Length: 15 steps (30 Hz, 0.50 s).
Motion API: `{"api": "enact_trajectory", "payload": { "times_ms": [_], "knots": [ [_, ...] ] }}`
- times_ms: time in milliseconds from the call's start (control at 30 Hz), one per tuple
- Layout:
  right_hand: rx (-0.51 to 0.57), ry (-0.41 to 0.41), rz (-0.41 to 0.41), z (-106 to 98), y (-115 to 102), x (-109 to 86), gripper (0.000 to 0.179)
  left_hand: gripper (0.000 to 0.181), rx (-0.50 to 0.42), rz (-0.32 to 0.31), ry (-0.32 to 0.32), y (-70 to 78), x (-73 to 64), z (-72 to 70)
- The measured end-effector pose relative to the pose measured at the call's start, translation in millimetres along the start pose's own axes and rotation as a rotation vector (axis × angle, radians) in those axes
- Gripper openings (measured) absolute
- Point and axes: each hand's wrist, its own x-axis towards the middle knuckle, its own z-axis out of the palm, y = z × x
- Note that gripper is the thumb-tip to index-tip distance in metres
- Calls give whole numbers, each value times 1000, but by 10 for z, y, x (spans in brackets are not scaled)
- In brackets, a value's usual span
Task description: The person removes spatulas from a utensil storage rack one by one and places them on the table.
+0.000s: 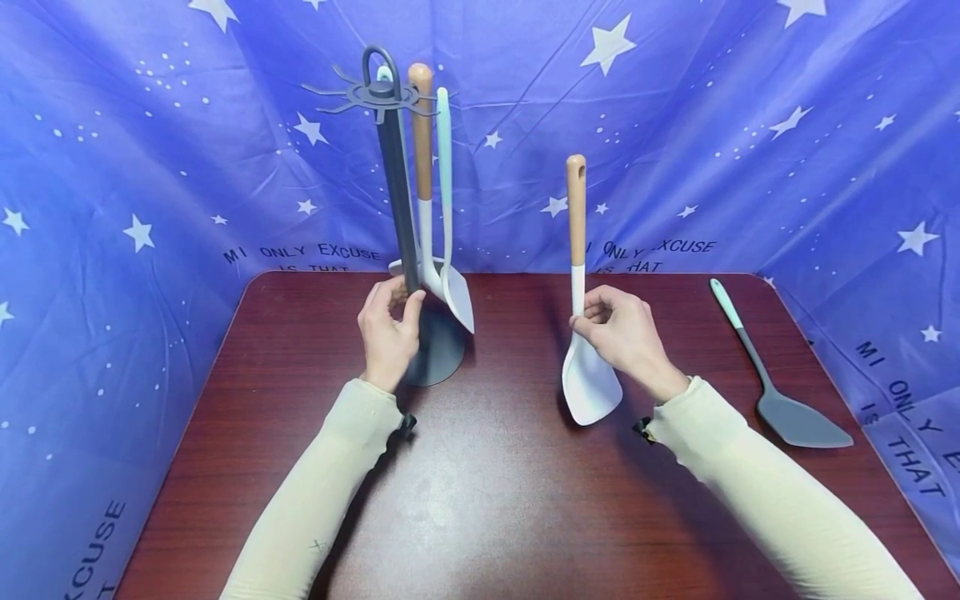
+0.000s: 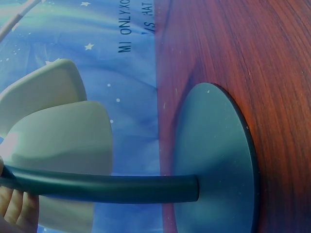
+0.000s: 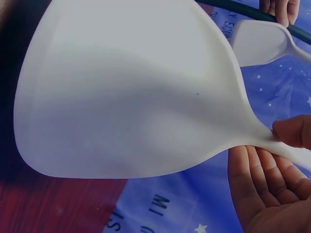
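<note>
1. Blue star-print fabric curtain [image 1: 720, 92] hung behind a dark red wood-grain worktop [image 1: 495, 492].
2. Left hand [image 1: 388, 333]: fingers and thumb curled round the lower pole of a dark grey round-based utensil rack [image 1: 399, 208].
3. Right hand [image 1: 622, 333]: thumb and fingers pinched the white neck of a white-bladed spatula with a tan wooden handle [image 1: 591, 387].
4. Key relation: spatula well right of the rack, right hand nearer; long axis near upright, roughly along the pole, handle up, blade down. Handle's hole sat lower in the head view than the rack's hook ring [image 1: 382, 98]. Blade touching worktop or not: couldn't tell.
5. Brown-handled utensil [image 1: 423, 158] and mint-handled utensil [image 1: 446, 158] stood at the rack's right side; left-side hooks looked bare.
6. Grey-bladed turner with mint handle tip [image 1: 798, 421] lay far right, untouched.
</note>
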Motion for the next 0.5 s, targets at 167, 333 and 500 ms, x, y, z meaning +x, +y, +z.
{"api": "enact_trajectory", "payload": {
  "times_ms": [167, 333, 500],
  "knots": [
    [-23, 4, 13, -36, 102, -22, 14, 18, 8, 2, 0, -2, -2, -3],
    [-48, -3, 44, -80, 182, -51, 13, 18, 11, 8, 1, -1, 3, -1],
    [-58, 9, 54, -131, 253, -73, 14, 18, 3, 14, 1, -9, -2, -2]
  ]
}}
